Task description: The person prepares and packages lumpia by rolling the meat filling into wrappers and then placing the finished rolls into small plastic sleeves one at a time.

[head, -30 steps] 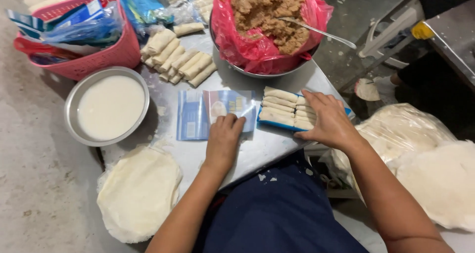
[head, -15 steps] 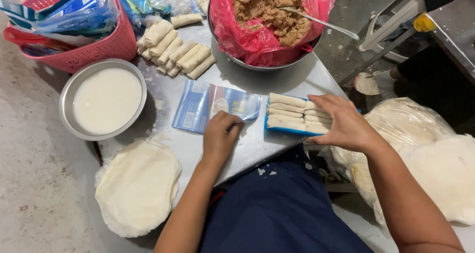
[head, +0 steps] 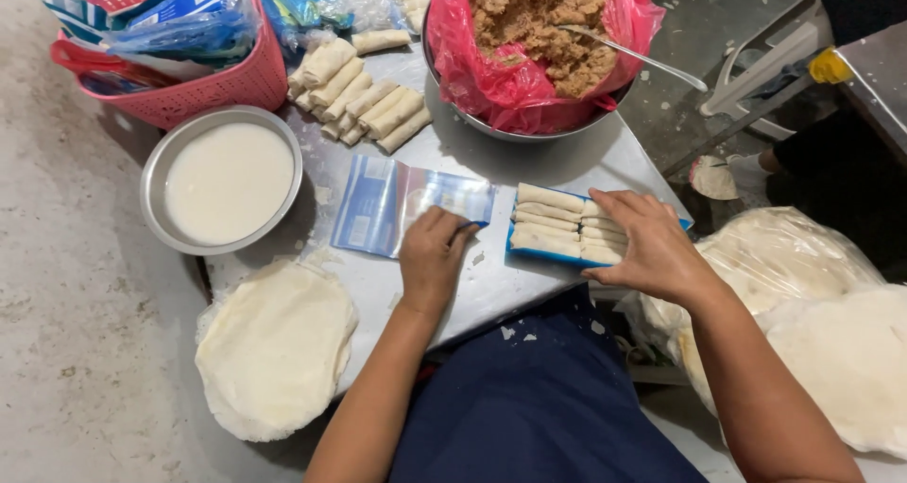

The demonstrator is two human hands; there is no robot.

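Note:
My left hand (head: 433, 256) rests with curled fingers on the corner of a flat blue and clear plastic bag (head: 378, 204) lying on the metal table (head: 510, 285). My right hand (head: 642, 242) lies palm down on the right end of a blue tray (head: 529, 251) filled with several pale rolled spring rolls (head: 553, 220). The two hands are about a hand's width apart.
A metal bowl of white liquid (head: 225, 181) sits at the left. A stack of round wrappers (head: 274, 346) lies at the near left, more wrappers (head: 831, 351) at the right. Loose rolls (head: 364, 101), a pink basket (head: 203, 86) and a red-lined bowl of brown filling (head: 539, 30) with a spoon stand at the back.
My left hand has slid slightly along the plastic bag's corner and curled. My right hand stays on the tray of rolls. The view has shifted a little.

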